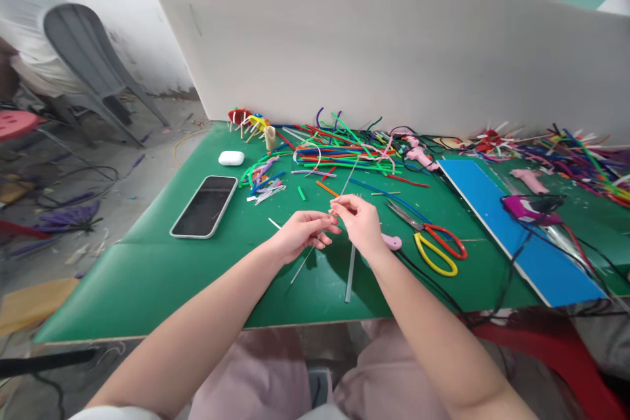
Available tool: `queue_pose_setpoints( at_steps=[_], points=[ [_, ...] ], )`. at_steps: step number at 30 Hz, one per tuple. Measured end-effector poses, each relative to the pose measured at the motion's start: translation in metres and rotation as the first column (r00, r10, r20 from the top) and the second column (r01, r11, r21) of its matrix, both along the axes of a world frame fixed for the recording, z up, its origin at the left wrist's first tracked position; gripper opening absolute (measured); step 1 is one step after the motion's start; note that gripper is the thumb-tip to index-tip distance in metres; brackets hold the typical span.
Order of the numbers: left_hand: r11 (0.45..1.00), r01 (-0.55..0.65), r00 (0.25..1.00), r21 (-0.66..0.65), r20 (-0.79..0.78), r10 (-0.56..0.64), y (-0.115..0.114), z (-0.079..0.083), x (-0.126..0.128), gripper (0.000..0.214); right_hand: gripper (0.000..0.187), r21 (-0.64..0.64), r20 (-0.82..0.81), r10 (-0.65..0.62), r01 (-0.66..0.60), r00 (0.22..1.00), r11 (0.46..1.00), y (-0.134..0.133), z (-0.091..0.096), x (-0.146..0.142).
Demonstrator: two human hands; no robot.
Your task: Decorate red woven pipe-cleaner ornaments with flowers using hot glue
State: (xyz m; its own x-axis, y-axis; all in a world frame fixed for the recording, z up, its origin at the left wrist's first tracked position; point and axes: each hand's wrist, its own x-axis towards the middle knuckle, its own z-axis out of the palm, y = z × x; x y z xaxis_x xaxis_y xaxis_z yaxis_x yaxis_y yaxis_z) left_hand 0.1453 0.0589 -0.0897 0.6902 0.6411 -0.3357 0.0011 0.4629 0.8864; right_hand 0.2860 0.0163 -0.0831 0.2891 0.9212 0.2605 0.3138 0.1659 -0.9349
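Note:
My left hand (302, 231) and my right hand (361, 223) meet above the middle of the green table (147, 275). Both are closed in a pinch on a thin white stick (348, 178) that slants up and away from the fingertips and comes out below my left hand. A clear glue stick (350, 273) lies on the table just under my right wrist. A pink glue gun (392, 242) is partly hidden behind my right hand.
Red-and-yellow scissors (433, 244) lie right of my hands. A phone (205, 206) and a white earbud case (231, 158) lie at the left. Several coloured sticks (339, 147) are heaped by the white board. A blue sheet (516, 230), another glue gun (529, 208) and cables lie right.

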Motion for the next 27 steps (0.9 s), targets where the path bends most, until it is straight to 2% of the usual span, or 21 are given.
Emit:
queue_pose_setpoints(
  at_steps=[5, 18, 27],
  points=[
    [0.999, 0.037, 0.999, -0.03, 0.015, -0.037, -0.001, -0.002, 0.003, 0.021, 0.014, -0.011, -0.014, 0.009, -0.009, 1.0, 1.0, -0.008, -0.001, 0.006],
    [0.995, 0.099, 0.995, 0.009, 0.009, -0.099, -0.004, -0.006, 0.004, 0.021, 0.013, -0.019, 0.015, -0.001, 0.001, 1.0, 1.0, -0.015, -0.005, 0.01],
    [0.997, 0.078, 0.997, 0.018, -0.021, -0.077, -0.004, -0.008, 0.004, 0.03, 0.015, -0.045, 0.065, -0.002, 0.005, 0.998, 0.999, -0.016, -0.007, 0.014]
  ],
)
